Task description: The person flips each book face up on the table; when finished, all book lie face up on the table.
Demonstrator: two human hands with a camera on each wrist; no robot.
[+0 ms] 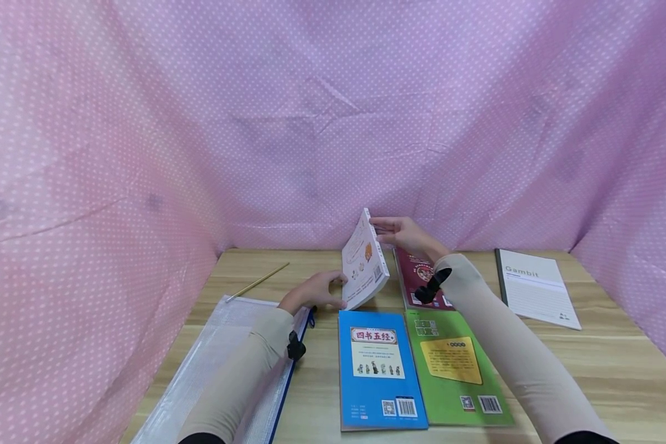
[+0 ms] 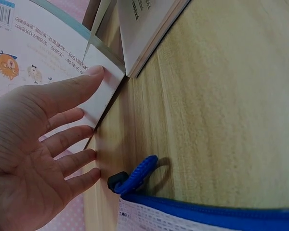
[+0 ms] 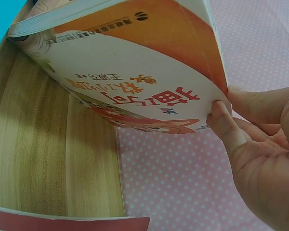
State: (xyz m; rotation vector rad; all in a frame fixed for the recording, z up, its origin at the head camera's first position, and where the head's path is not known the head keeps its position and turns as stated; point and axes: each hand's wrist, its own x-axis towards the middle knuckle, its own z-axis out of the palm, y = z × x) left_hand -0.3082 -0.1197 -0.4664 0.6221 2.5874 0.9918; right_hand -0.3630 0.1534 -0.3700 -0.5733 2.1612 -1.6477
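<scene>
A white paperback book [image 1: 363, 265] with cartoon animals on its back cover stands tilted over the table. My right hand [image 1: 402, 235] pinches its upper edge between thumb and fingers. In the right wrist view, the orange and white front cover [image 3: 135, 72] faces that hand [image 3: 265, 139]. At the book's lower left edge is my left hand [image 1: 317, 290], its fingers spread and slightly bent. Seen from the left wrist, the thumb of this hand [image 2: 33, 144] lies against or just over the back cover [image 2: 43, 38]; contact is unclear.
A blue book [image 1: 383, 370] and a green book [image 1: 457, 367] lie side by side in front. Behind the green one lies a dark red book [image 1: 407, 277]. A Gambit notepad [image 1: 538, 287] is at right; at left are a clear zip pouch [image 1: 200, 370] and a thin golden stick [image 1: 258, 280].
</scene>
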